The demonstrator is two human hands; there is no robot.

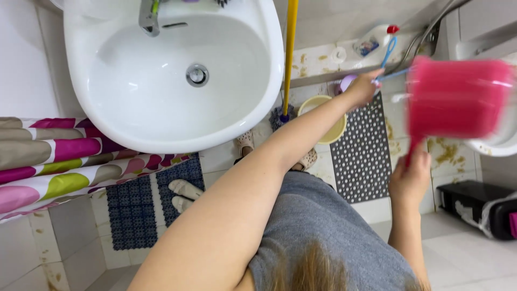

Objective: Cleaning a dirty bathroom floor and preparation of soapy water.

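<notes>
2 hands busy beside the white sink (161, 129).
Our left hand (362, 87) grips a blue brush handle (389, 56); our right hand (410, 180) holds a blurred pink scoop (458, 97).

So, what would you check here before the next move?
1. Right hand grips the pink plastic dipper by its handle: ok.
2. Left hand closed on the thin blue handle: ok.
3. Dipper's contents: cannot tell, it is blurred.
4. Round yellow plastic bucket upright on the floor: ok.
5. Black perforated rubber mat lying flat: ok.
</notes>
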